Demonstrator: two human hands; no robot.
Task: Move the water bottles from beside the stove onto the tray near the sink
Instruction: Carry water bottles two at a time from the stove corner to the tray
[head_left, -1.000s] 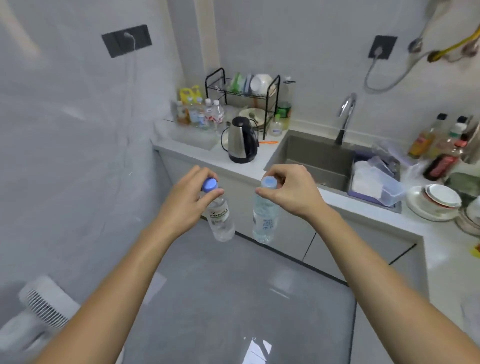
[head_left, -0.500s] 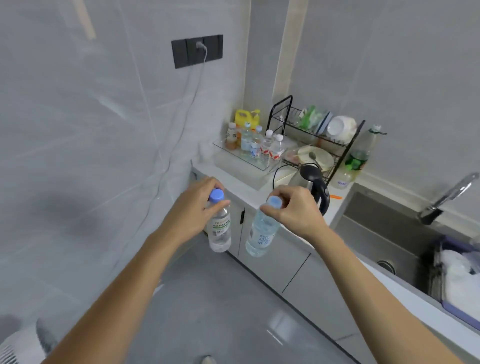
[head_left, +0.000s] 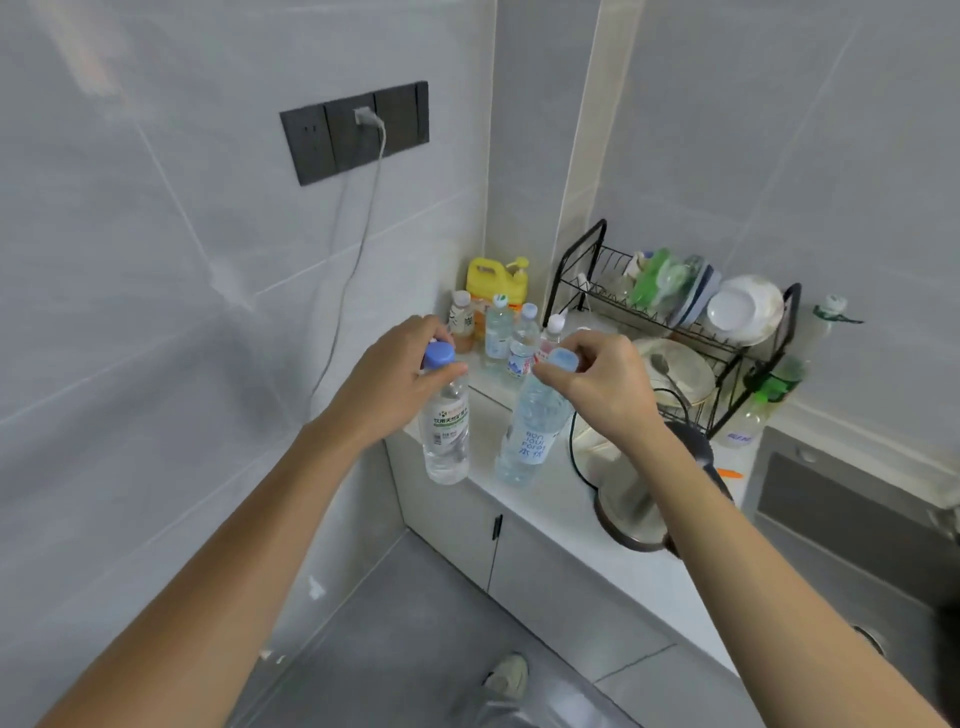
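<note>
My left hand (head_left: 387, 382) grips a clear water bottle (head_left: 445, 431) with a blue cap by its neck, and the bottle hangs upright over the left end of the counter. My right hand (head_left: 597, 384) pinches the neck of a second water bottle (head_left: 530, 431) with a pale blue cap, tilted slightly. Both hang just in front of a clear tray (head_left: 485, 387) in the corner that holds several small bottles (head_left: 511, 335). The tray's outline is mostly hidden behind my hands.
A yellow detergent jug (head_left: 493, 278) stands behind the tray. A steel kettle (head_left: 636, 493) sits under my right forearm, a black dish rack (head_left: 675, 322) with plates behind it. The sink (head_left: 852, 525) lies at right. A wall socket with a white cord (head_left: 358, 130) is on the left wall.
I have stepped closer to the counter corner. Both hands have carried their bottles forward, from over the floor to over the counter's left end near the tray.
</note>
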